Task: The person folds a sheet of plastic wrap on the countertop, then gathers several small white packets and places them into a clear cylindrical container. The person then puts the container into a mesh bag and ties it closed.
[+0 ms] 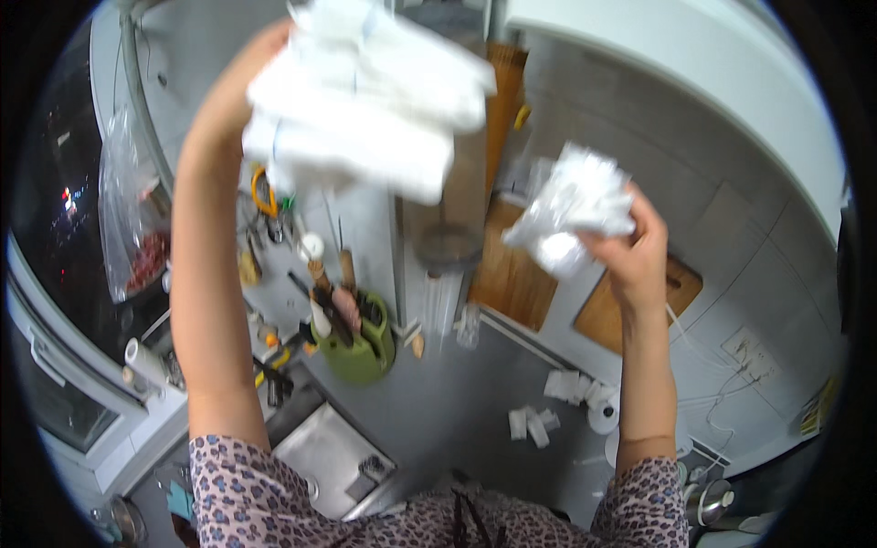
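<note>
My left hand (278, 35) is raised at the top of the view, mostly hidden behind a stack of white folded bundles (363, 103). The bundles are blurred, bear thin blue lines, and may be paper or plastic. On the other side, my right hand (637, 250) pinches a crumpled packet (575, 205) of shiny clear and white plastic between thumb and fingers. Both hands are held high, with the counter (466, 390) well below them.
A green knife holder (356, 349) with several handled tools stands beside a steel sink (329, 452). Wooden boards (517, 274) lean against the wall at right. Small white packets (533, 426) and a paper roll (604, 412) lie on the counter. A clear bag (127, 219) hangs by the window.
</note>
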`<state>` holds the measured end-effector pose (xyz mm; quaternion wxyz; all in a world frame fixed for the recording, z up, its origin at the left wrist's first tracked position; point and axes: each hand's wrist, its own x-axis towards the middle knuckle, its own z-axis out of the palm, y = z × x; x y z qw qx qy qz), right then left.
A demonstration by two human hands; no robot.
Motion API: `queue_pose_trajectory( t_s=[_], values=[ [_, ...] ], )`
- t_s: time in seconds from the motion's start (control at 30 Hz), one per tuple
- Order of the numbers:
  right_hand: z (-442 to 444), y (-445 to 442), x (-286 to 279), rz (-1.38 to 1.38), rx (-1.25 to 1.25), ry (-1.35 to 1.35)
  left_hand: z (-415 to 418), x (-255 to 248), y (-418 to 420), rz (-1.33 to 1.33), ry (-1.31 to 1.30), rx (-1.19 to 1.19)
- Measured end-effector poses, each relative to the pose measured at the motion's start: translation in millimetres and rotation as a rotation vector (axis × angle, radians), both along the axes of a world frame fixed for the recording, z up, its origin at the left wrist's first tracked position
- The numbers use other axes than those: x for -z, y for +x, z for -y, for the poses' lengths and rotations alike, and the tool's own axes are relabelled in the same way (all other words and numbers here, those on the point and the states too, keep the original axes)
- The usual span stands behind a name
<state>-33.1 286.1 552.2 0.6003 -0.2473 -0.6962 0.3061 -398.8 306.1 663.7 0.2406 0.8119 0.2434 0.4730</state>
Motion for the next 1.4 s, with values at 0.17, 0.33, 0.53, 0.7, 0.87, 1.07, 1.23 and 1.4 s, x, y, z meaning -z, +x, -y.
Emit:
queue_pose_trajectory(
  t_s=[0.17,0.33,0.53,0.7,0.87,1.07,1.23,1.4],
  values=[
    [-1.4,-19.8,-7.4,0.024,-0.031,0.096,6.9,199.1,41.2,-0.22,-0.513,-0.047],
    [-5.2,-39.4,-3.5,0.052,-0.065,0.087,12.1,412.1,66.1,0.057,-1.146,0.009],
    [-19.6,-37.3,1.5,0.062,-0.061,0.07,30.6,566.9,94.6,0.223,-1.49,0.065],
    [-19.7,-57.0,-21.4,0.11,-0.089,0.124,-1.6,630.4,80.0,-0.871,-0.593,-0.157],
    [-36.3,-95.0,-57.8,0.229,0.057,0.469,-25.5,345.7,101.1,-0.351,-0.267,-0.214],
    [-92.3,-170.2,-124.8,0.316,0.567,1.301,-32.7,131.3,104.2,0.377,0.627,-0.789],
    [-141.4,-184.4,-175.4,0.31,0.865,1.146,-65.8,101.3,113.9,0.433,0.714,-0.842],
    [-164.4,-173.1,-204.3,0.488,0.91,0.663,-69.2,145.6,115.2,0.908,0.362,-0.568]
  ],
)
